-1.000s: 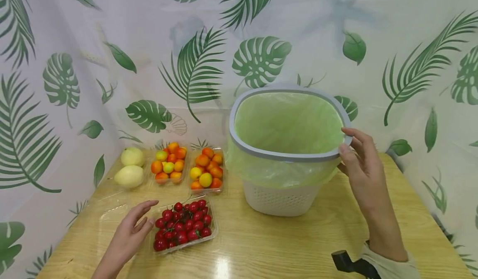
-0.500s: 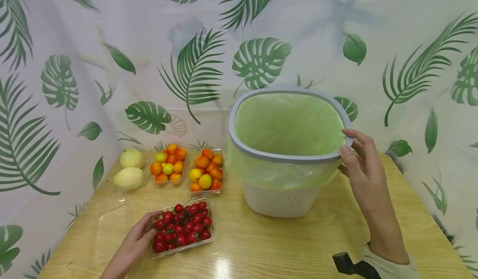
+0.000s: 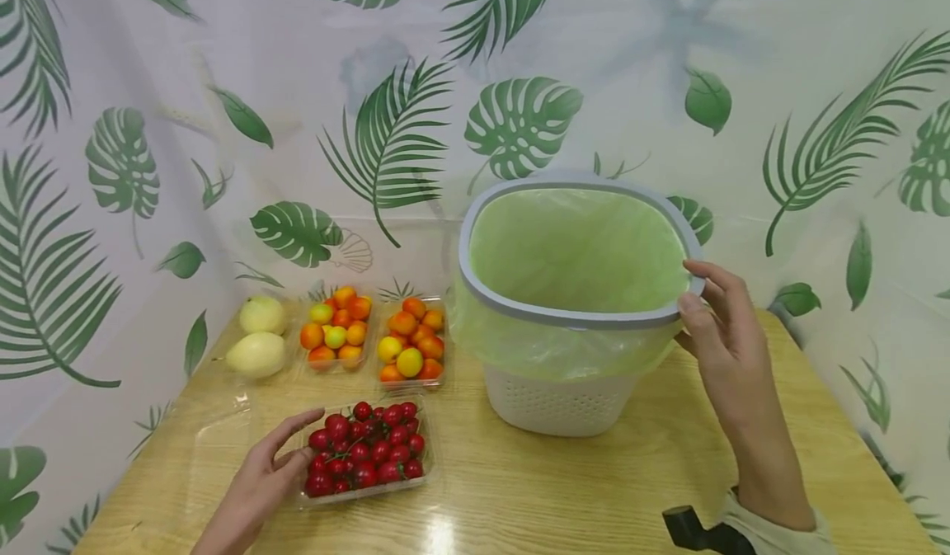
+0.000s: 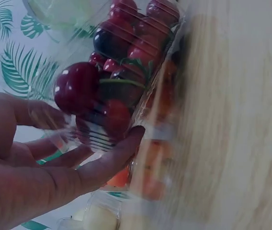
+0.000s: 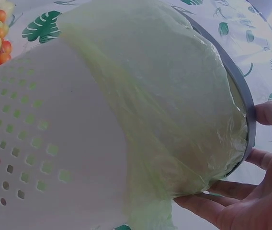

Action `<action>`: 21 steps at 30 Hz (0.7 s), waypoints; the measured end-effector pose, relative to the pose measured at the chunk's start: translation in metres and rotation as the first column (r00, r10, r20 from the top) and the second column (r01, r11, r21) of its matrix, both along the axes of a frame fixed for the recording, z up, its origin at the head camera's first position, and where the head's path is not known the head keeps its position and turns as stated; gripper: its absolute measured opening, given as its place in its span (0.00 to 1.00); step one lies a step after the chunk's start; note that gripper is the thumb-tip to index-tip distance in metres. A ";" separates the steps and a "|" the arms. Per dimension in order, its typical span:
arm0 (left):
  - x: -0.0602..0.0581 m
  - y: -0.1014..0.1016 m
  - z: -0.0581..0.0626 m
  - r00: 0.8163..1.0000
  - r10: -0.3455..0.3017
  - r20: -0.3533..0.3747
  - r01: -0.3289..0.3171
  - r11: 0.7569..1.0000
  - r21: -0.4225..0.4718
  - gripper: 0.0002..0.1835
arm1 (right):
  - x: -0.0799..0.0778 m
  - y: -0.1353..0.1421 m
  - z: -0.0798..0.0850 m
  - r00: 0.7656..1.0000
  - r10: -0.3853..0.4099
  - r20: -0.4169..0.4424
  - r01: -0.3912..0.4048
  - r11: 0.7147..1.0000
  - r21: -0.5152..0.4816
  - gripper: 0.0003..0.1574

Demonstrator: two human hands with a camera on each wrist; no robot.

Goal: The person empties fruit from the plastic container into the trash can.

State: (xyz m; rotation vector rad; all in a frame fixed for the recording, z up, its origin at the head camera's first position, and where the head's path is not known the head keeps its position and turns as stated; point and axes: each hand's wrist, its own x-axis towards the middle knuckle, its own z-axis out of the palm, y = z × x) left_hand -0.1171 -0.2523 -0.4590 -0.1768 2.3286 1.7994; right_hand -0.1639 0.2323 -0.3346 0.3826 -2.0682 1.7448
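Observation:
My left hand holds the left end of a clear plastic box of red cherry tomatoes on the table. In the left wrist view, the thumb and fingers lie around the end of that box, which looks tilted there. To the right stands a white waste bin with holes in its wall, lined with a pale green bag under a grey rim. My right hand pinches the rim at its right side. The right wrist view shows the fingers by the overhanging bag.
Behind the cherry tomatoes stand two clear boxes of small orange and yellow fruit. Two pale yellow-green melons lie at the back left. A clear empty-looking plastic piece lies left. A leaf-patterned sheet rises behind the wooden table.
My left hand has come down and right onto the box of cherry tomatoes, which has turned slightly. The right hand stays at the bin's rim.

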 end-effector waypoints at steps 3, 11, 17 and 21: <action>0.004 -0.003 0.003 1.000 -0.019 -0.010 0.019 1.000 0.024 0.26 | 0.000 -0.001 0.001 1.000 0.006 0.002 -0.006 1.000 -0.004 0.27; 0.012 -0.009 0.008 0.989 -0.082 -0.121 0.089 0.995 0.053 0.28 | 0.001 -0.001 0.002 1.000 -0.025 0.010 0.025 0.999 0.037 0.27; 0.017 -0.009 0.018 0.993 -0.077 -0.087 0.086 0.990 0.107 0.29 | 0.001 0.000 0.001 0.999 -0.033 0.017 0.033 0.999 0.043 0.27; 0.017 -0.008 0.028 0.995 -0.066 -0.076 0.077 0.987 0.143 0.27 | 0.000 0.000 -0.001 0.999 -0.038 0.022 0.037 0.998 0.047 0.27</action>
